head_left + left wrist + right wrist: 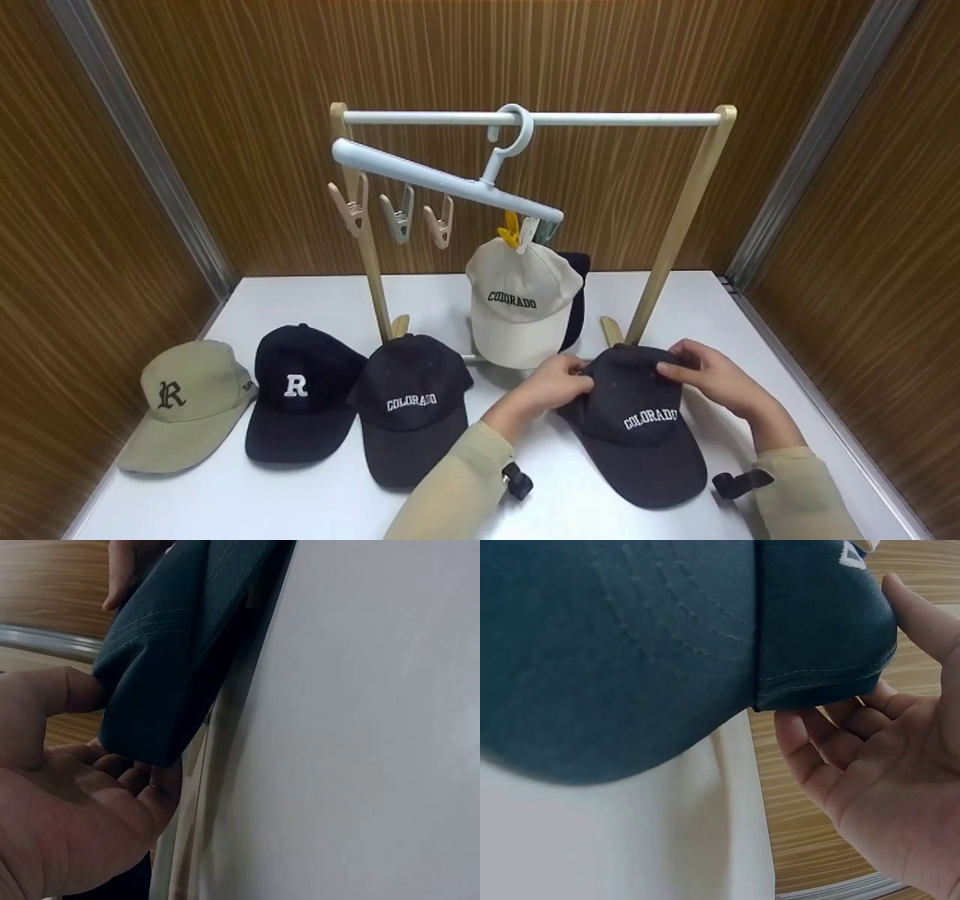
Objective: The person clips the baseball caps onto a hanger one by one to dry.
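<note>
A black cap with white COLORADO lettering is held between both hands at the right, its brim toward the front. My left hand pinches the left side of its crown. On the crown's right side, my right hand grips with the thumb in front and the fingers behind. The left wrist view shows the cap's stitched edge between thumb and curled fingers of the left hand. In the right wrist view the brim fills the left, and the right hand has fingers beneath the cap.
A rack carries a tilted light-blue hanger with several clips. A cream COLORADO cap hangs from it, a dark cap behind. Leftward on the white table lie a black COLORADO cap, a navy R cap and a khaki cap.
</note>
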Available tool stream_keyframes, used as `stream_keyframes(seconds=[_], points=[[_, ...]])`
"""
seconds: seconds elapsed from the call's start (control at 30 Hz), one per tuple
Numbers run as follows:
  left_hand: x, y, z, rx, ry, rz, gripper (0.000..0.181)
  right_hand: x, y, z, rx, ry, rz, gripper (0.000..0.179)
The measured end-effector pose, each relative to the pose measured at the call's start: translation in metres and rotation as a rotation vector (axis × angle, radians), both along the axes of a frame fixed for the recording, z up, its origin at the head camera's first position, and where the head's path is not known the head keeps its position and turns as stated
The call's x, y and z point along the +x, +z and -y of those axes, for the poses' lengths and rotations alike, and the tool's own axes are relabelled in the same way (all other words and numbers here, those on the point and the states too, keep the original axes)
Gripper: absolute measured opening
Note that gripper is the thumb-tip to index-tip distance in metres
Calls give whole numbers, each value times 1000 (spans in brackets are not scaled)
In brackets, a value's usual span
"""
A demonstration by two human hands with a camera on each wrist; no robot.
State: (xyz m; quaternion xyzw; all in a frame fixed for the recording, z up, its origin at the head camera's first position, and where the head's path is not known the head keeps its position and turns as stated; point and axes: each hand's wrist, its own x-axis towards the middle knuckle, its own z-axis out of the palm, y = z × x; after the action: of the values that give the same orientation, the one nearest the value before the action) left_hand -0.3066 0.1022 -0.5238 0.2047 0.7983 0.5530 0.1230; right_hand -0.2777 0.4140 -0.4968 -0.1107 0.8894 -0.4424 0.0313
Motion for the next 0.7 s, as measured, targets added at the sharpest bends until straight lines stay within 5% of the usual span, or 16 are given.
stream_keyframes(seconds=[0.23,0.57,0.7], points=[[2,3,-1,41,-1,52,10,-1,-3,2,-61,33,0,26],[4,9,-2,64,56,88,30,-1,-2,5,-83,44,1,24],[5,8,0,64,17,69,33,-1,-1,7,-87,49,5,25]])
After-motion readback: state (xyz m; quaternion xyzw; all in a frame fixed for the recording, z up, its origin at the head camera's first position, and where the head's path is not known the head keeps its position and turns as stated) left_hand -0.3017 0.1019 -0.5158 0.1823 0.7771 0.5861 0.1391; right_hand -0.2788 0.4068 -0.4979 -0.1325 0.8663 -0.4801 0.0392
